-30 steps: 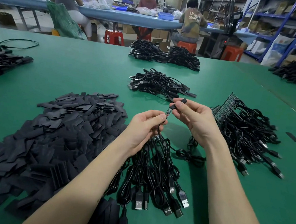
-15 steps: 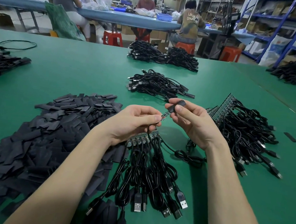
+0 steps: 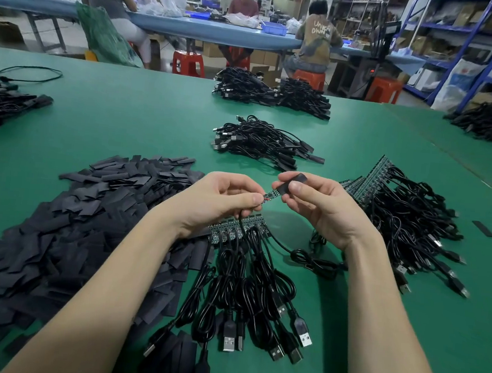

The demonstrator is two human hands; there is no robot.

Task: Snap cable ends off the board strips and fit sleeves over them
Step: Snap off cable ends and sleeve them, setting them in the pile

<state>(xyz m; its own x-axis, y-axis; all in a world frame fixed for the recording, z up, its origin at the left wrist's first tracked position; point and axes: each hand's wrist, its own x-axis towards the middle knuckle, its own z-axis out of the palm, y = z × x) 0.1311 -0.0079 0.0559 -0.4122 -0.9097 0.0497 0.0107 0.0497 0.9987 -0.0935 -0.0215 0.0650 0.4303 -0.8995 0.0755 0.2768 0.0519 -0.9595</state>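
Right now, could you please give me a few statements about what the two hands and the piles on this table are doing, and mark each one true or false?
1. The right hand pinches a black sleeve. True.
2. The left hand lies flat and empty on the table. False: it pinches a small cable end just off the sleeve's mouth.
3. The pile of loose sleeves lies left of the hands. True.
4. The board strip below the hands has no cables on it. False: several black cables hang from it toward the viewer.
5. The sleeve already covers the cable end fully. False: the green end shows outside it.
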